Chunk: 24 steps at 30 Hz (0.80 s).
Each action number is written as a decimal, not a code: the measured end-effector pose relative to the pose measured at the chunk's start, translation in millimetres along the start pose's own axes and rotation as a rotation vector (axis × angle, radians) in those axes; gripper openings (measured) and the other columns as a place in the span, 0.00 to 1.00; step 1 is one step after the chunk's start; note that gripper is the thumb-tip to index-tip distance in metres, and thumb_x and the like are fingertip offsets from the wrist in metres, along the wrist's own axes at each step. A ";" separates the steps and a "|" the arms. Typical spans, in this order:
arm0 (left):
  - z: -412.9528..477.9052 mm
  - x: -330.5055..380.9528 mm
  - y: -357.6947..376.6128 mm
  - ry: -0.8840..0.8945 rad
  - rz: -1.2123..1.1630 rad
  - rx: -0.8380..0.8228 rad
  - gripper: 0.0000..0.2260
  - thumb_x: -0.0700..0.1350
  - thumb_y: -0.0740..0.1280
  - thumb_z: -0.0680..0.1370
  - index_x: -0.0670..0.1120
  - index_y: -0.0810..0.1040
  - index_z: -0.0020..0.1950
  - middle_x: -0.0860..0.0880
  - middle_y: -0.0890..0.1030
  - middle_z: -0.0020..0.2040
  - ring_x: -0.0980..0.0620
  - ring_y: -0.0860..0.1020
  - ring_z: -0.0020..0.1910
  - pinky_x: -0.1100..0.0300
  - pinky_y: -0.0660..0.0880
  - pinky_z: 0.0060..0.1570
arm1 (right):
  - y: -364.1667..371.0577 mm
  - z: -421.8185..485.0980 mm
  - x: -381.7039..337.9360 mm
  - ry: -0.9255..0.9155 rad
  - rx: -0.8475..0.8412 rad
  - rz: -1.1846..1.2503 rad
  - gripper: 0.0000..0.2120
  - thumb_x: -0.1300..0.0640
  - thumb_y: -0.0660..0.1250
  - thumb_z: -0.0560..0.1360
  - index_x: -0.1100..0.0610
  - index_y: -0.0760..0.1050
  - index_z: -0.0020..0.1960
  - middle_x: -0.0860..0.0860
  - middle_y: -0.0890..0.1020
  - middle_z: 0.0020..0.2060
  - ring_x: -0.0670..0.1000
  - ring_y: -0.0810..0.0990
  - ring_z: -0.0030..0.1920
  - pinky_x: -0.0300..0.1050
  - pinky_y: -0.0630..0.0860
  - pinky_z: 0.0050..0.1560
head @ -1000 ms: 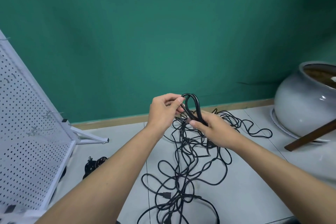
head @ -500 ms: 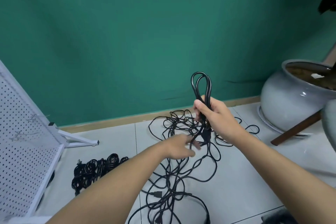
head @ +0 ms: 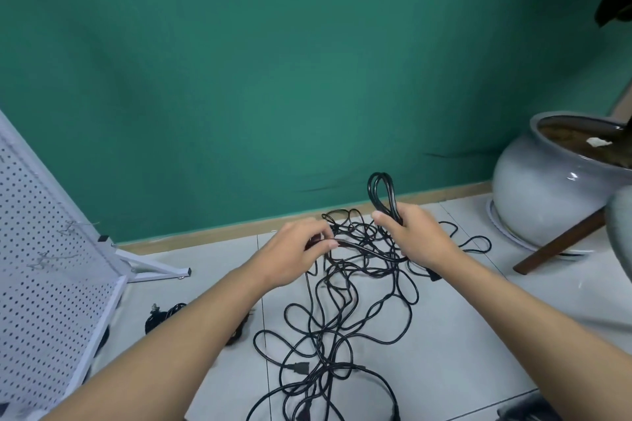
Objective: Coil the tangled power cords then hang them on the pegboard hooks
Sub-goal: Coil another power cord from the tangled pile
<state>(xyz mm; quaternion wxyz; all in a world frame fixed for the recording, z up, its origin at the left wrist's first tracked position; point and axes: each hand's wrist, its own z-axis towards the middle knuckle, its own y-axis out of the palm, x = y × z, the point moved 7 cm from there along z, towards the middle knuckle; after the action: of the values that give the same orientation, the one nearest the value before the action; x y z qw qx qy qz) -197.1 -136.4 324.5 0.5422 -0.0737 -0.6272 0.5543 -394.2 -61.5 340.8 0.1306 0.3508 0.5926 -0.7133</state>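
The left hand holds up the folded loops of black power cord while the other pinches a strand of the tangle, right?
No. In the head view the right hand holds up the folded loops of black power cord; the left hand pinches a strand of the tangle.

Soft, even, fairly bright indoor light; shadows faint and diffuse on the floor tiles (head: 444, 369) below the hands. Small white glare spot on the glazed grey planter (head: 533, 188) right of the right hand (head: 420, 239). Power cords (head: 301, 368) below the hands crisp; left hand (head: 297, 256) slightly smeared. Wide-angle bowing at the edges; plant leaves (head: 615, 0) far above the right hand blurred.
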 end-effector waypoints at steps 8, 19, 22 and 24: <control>0.5 19.0 -38.4 0.100 -0.085 0.336 0.05 0.49 0.75 0.78 0.50 0.81 0.49 0.55 0.77 0.43 0.53 0.76 0.41 0.64 0.73 0.42 | 44.5 -12.9 -29.2 -0.104 -0.386 0.197 0.39 0.20 0.55 0.72 0.55 0.79 0.49 0.47 0.77 0.33 0.49 0.73 0.33 0.49 0.70 0.39; 1.0 -3.7 -41.2 -0.076 -0.162 0.346 0.13 0.51 0.82 0.70 0.50 0.81 0.46 0.54 0.79 0.42 0.55 0.76 0.40 0.64 0.72 0.42 | 53.7 -14.5 -30.2 -0.122 -0.392 0.150 0.22 0.40 0.67 0.80 0.57 0.73 0.38 0.51 0.76 0.28 0.49 0.73 0.28 0.43 0.71 0.32; -0.8 -6.4 -37.6 -0.105 -0.245 0.329 0.15 0.50 0.82 0.70 0.49 0.79 0.49 0.53 0.80 0.42 0.55 0.77 0.40 0.63 0.76 0.43 | 52.6 -17.8 -33.8 -0.138 -0.429 0.159 0.21 0.42 0.65 0.82 0.57 0.71 0.38 0.49 0.72 0.26 0.48 0.68 0.27 0.41 0.68 0.29; -1.5 -9.9 -36.3 -0.123 -0.295 0.301 0.13 0.50 0.81 0.72 0.49 0.80 0.49 0.53 0.83 0.43 0.56 0.80 0.43 0.65 0.77 0.46 | 50.5 -18.9 -36.7 -0.150 -0.434 0.180 0.19 0.45 0.64 0.84 0.54 0.67 0.38 0.46 0.66 0.27 0.47 0.63 0.27 0.38 0.63 0.28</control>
<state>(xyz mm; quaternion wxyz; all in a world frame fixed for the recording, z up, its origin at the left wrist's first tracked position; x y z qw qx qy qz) -173.5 -155.9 346.4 0.5830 0.1349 -0.5732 0.5598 -330.9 -65.5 325.8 0.3095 0.3122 0.6868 -0.5789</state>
